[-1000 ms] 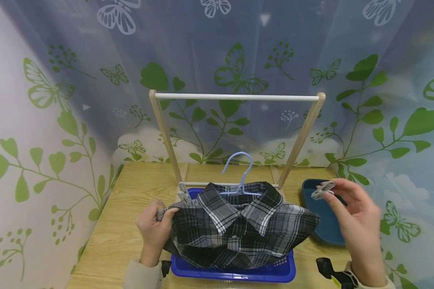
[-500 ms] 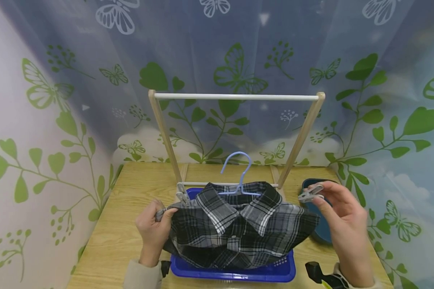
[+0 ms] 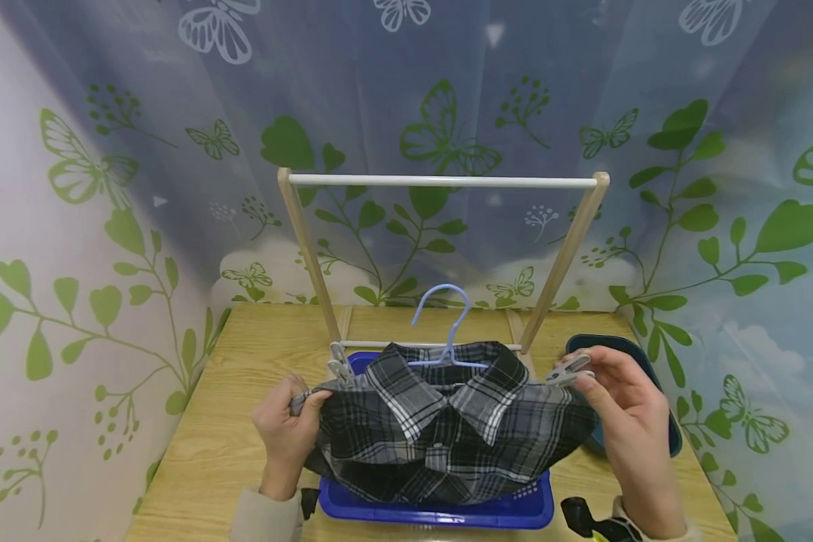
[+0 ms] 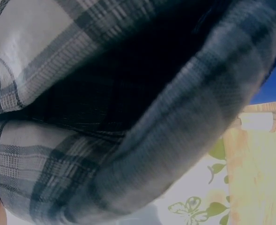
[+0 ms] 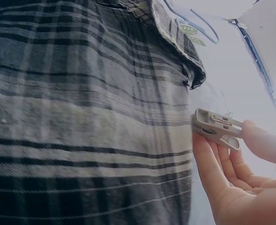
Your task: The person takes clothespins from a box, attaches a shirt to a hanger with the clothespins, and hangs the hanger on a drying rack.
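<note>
A black, grey and white plaid shirt (image 3: 440, 429) hangs on a light blue hanger (image 3: 455, 331), its collar around the hook. My left hand (image 3: 287, 425) grips the shirt's shoulder or sleeve on the left. Beside that hand, a grey clothespin (image 3: 341, 369) stands clipped on the shoulder. Between thumb and fingers, my right hand (image 3: 626, 421) pinches another grey clothespin (image 3: 569, 370), its tip at the right shoulder's edge. In the right wrist view this clothespin (image 5: 217, 127) meets the edge of the cloth; whether it bites the cloth I cannot tell. Plaid cloth (image 4: 175, 126) fills most of the left wrist view.
Below the shirt sits a blue plastic basket (image 3: 440, 516) on the wooden table (image 3: 210, 421). Behind it rises a wooden rack with a white top bar (image 3: 440, 181). A dark teal tray (image 3: 674, 436) lies at the right, partly behind my right hand. A butterfly-print curtain (image 3: 379, 113) backs the table.
My right hand has moved left with its clothespin, from over the teal tray to the shirt's right shoulder. My left hand and the shirt have stayed almost still.
</note>
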`<state>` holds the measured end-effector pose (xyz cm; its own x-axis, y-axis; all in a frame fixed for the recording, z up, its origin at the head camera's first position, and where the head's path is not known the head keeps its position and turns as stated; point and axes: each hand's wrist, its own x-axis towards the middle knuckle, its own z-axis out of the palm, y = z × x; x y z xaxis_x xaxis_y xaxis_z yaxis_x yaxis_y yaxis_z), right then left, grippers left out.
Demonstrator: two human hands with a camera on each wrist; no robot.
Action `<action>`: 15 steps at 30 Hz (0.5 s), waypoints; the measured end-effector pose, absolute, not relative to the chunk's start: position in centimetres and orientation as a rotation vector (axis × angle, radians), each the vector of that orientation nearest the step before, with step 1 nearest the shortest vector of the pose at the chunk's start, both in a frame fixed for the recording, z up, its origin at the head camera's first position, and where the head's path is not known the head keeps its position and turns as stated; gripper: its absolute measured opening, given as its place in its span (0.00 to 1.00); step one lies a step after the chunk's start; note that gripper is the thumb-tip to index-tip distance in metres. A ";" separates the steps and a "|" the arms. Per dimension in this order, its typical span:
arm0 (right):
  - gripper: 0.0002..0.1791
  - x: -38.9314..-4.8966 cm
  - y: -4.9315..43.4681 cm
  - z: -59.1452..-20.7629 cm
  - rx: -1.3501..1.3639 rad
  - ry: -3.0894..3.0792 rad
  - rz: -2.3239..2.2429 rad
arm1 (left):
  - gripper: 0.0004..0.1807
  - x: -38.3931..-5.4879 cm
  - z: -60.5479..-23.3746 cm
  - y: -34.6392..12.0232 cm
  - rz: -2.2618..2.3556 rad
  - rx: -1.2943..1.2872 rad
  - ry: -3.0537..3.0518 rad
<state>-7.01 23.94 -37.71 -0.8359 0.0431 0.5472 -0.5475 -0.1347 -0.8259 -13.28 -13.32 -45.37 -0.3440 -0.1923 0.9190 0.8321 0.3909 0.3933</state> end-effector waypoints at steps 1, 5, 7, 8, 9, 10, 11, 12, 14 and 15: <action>0.16 -7.0 23.9 -37.7 0.553 -1.748 2.025 | 0.35 -13.3 -45.3 -13.3 -1.187 -0.589 -1.568; 0.15 -6.9 23.7 -37.8 0.532 -1.730 2.046 | 0.35 -13.2 -45.2 -13.3 -1.192 -0.593 -1.564; 0.15 -6.9 23.5 -37.9 0.527 -1.720 2.053 | 0.34 -13.2 -45.2 -13.3 -1.194 -0.591 -1.567; 0.14 -6.9 23.5 -37.9 0.522 -1.717 2.055 | 0.34 -13.2 -45.1 -13.4 -1.194 -0.588 -1.569; 0.14 -6.9 23.4 -38.0 0.516 -1.717 2.053 | 0.34 -13.2 -45.1 -13.4 -1.195 -0.587 -1.571; 0.14 -6.9 23.4 -38.0 0.509 -1.719 2.051 | 0.34 -13.2 -45.1 -13.4 -1.196 -0.586 -1.571; 0.14 -6.9 23.3 -38.1 0.499 -1.723 2.047 | 0.34 -13.2 -45.1 -13.4 -1.198 -0.586 -1.571; 0.14 -6.9 23.2 -38.1 0.489 -1.728 2.042 | 0.34 -13.2 -45.1 -13.4 -1.200 -0.587 -1.571; 0.14 -7.0 23.1 -38.1 0.468 -1.736 2.033 | 0.34 -13.3 -45.1 -13.4 -1.206 -0.592 -1.566; 0.14 -7.0 23.1 -38.1 0.462 -1.739 2.029 | 0.34 -13.3 -45.1 -13.4 -1.208 -0.594 -1.565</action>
